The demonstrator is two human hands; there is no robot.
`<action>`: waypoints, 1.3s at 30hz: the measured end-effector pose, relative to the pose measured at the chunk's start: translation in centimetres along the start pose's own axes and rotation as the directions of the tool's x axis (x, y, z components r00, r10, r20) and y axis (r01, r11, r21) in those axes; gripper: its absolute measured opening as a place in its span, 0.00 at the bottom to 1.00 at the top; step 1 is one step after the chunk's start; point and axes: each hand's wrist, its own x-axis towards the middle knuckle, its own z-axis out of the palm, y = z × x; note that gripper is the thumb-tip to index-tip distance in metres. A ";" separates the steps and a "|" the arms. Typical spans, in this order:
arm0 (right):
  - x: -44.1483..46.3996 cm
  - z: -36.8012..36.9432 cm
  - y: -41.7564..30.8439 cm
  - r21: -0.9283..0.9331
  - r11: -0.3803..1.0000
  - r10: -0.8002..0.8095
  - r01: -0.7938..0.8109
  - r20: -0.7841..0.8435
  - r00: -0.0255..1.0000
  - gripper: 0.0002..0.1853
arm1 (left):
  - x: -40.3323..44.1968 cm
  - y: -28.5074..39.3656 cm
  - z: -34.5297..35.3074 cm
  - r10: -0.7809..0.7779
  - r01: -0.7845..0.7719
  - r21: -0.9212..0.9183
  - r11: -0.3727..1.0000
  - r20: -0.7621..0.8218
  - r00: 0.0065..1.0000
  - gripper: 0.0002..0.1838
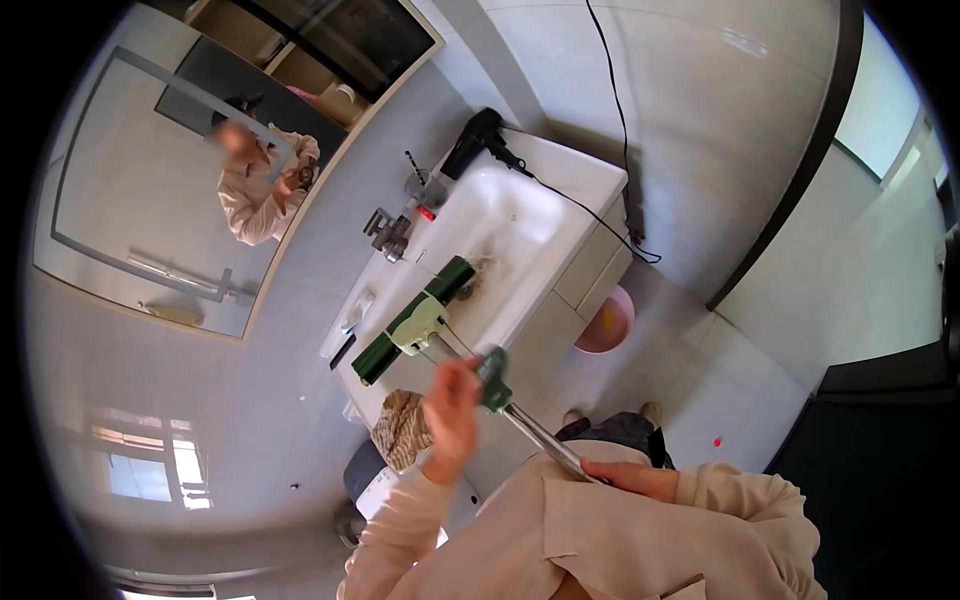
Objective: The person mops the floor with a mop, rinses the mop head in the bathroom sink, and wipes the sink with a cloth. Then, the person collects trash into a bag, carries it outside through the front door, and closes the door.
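A sponge mop with a dark green head (416,320) and a pale green bracket lies across the near left part of the white sink (510,205). Blurred by motion, my left hand (453,415) is closed at the mop's green lever (491,380). Lower down, my right hand (632,478) wraps round the metal pole (545,437), close to my body. Brownish dirty water or residue shows in the basin beside the mop head. A crumpled brown cloth (402,430) hangs at the counter's left end, next to my left hand.
A black hair dryer (475,142) rests on the sink's far corner, its cord running over the front edge. Near the faucet (387,235) stands a cup (425,188). A pink basin (608,322) sits on the floor. The mirror cabinet (170,170) hangs at left.
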 end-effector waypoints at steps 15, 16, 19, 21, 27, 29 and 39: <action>1.0 -1.6 1.0 -0.186 0.976 -0.139 0.109 -0.157 0.978 0.18 | 9.1 -16.2 -4.5 -0.793 0.735 -0.397 0.549 0.030 0.608 0.10; 1.0 -1.7 1.0 -0.131 0.986 -0.114 0.099 -0.114 0.987 0.18 | 9.0 -14.2 -4.0 -0.793 0.738 -0.393 0.548 0.036 0.608 0.10; 0.9 -1.4 1.4 -0.048 0.996 -0.083 0.080 -0.077 0.994 0.19 | 7.9 -8.7 -3.2 -0.586 0.546 -0.290 0.786 -0.067 0.808 0.07; 0.8 -1.0 1.2 -0.024 0.996 -0.089 0.088 -0.085 0.992 0.19 | 6.1 -4.6 -2.6 -0.460 0.442 -0.206 0.873 -0.048 0.886 0.08; 1.0 -0.3 0.8 0.005 0.989 -0.147 0.147 -0.031 0.989 0.23 | -2.3 2.0 1.8 0.077 -0.085 0.087 0.993 0.091 0.993 0.08; 2.5 -2.1 1.4 -0.221 0.969 -0.142 0.107 -0.147 0.979 0.23 | 0.6 -0.7 -0.1 -0.019 0.015 0.124 0.992 0.028 0.999 0.09; -0.3 -0.8 1.8 -0.258 0.959 -0.163 0.117 -0.165 0.973 0.26 | 7.5 -17.5 -4.4 -0.810 0.716 -0.492 0.495 0.037 0.586 0.09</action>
